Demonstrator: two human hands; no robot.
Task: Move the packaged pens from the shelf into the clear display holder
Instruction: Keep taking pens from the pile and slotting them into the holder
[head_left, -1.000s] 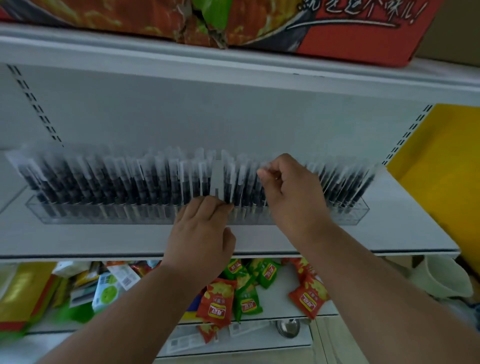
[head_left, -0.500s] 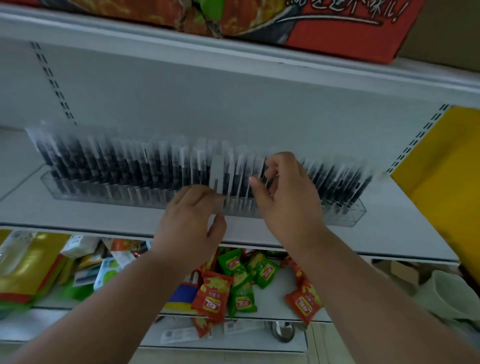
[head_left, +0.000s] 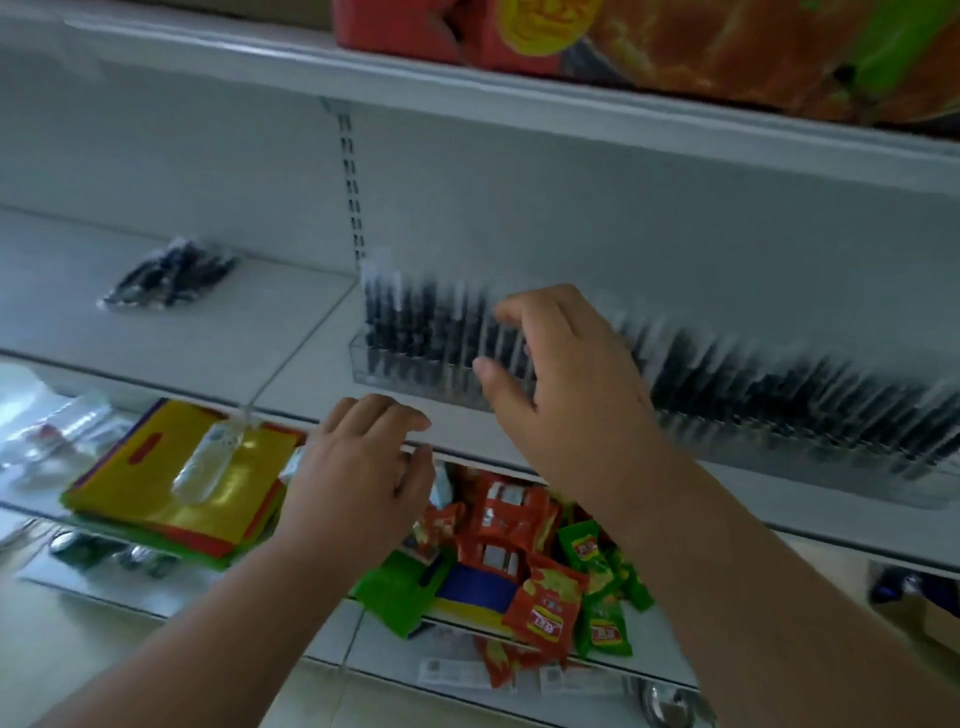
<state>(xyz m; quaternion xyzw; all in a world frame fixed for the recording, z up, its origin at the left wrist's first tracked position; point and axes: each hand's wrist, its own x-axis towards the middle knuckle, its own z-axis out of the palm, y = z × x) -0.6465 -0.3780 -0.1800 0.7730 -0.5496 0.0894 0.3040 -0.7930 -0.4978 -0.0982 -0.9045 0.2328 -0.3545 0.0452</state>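
Observation:
A long clear display holder (head_left: 779, 447) stands on the white shelf (head_left: 306, 379), packed with upright packaged black pens (head_left: 415, 322). A loose pile of packaged pens (head_left: 171, 280) lies on the shelf far to the left. My right hand (head_left: 566, 379) hovers in front of the holder's left part, fingers spread, holding nothing. My left hand (head_left: 358, 467) is lower, at the shelf's front edge, fingers curled loosely and empty. The frame is motion-blurred.
Below the shelf lie red and green snack packets (head_left: 545, 597), a stack of yellow and red bags (head_left: 171, 478) with a clear item on top, and clear packaging at far left. An orange-red box (head_left: 675, 47) sits on the shelf above.
The view has swung left, so the holder now sits to the right and the loose pen pile has come into sight. Both hands have drawn back from the pens; the left dropped to the shelf edge.

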